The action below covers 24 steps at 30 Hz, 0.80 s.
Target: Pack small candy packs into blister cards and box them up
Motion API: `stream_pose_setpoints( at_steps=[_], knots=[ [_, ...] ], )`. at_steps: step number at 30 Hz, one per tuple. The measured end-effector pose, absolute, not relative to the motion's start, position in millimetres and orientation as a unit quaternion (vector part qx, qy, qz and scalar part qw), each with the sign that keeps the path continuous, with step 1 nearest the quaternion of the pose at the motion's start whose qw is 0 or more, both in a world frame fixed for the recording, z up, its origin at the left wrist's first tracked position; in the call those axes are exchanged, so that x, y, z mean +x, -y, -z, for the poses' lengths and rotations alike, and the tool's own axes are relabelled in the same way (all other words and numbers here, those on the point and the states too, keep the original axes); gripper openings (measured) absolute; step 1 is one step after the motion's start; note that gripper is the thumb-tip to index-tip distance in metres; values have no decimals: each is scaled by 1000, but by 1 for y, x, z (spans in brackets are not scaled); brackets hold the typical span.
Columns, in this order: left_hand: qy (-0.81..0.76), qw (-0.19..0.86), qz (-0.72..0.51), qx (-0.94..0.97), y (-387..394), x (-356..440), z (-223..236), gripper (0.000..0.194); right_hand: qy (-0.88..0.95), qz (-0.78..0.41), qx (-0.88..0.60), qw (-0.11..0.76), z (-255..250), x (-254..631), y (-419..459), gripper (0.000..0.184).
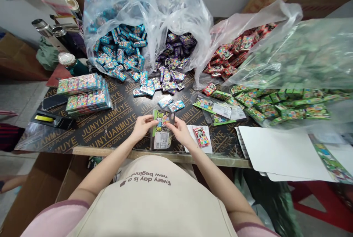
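Between both hands, close to the table's front edge, is a clear plastic bag (161,139) with a green and black printed header. My left hand (143,126) pinches its upper left side, and my right hand (180,130) grips the upper right side. Just right of my right hand, a small red candy box (202,136) lies on a white card (190,129). Two blue candy boxes (171,103) rest beyond the bag. More flat printed bags (212,107) are spread to the right, partly overlapping.
Large clear sacks spill blue boxes (124,49), purple boxes (176,53), red boxes (234,53) and green boxes (275,104) along the back. Stacked wrapped packs (88,95), a phone (54,101) and a tape dispenser (52,120) sit left. White cards (281,152) overhang the front right edge.
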<state>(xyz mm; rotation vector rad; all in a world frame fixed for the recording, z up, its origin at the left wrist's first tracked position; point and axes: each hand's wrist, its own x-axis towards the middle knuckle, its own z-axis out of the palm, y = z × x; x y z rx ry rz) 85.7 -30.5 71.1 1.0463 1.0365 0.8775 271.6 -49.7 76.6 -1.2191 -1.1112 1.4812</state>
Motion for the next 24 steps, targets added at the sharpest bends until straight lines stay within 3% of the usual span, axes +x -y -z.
stream_pose_setpoints(
  at_steps=[5, 10, 13, 17, 20, 24],
  knots=[
    [-471, 650, -377, 462, 29, 86, -77, 31, 441, -573, -511, 465, -88, 268, 57, 27],
    [-443, 678, -471, 350, 34, 102, -89, 48, 364, -557, -522, 534, -94, 255, 57, 34],
    [-434, 691, -514, 263, 38, 118, -95, 45, 278, -560, -525, 578, -96, 243, 54, 40],
    [-433, 695, -539, 197, 37, 124, -102, 31, 241, -558, -524, 597, -98, 239, 46, 22],
    [-461, 705, -481, 245, 28, 115, -107, 22, 243, -582, -489, 602, -100, 247, 42, 9],
    [-486, 632, -449, 403, 20, 97, -114, 21, 346, -539, -513, 572, -103, 264, 45, 10]
  ],
)
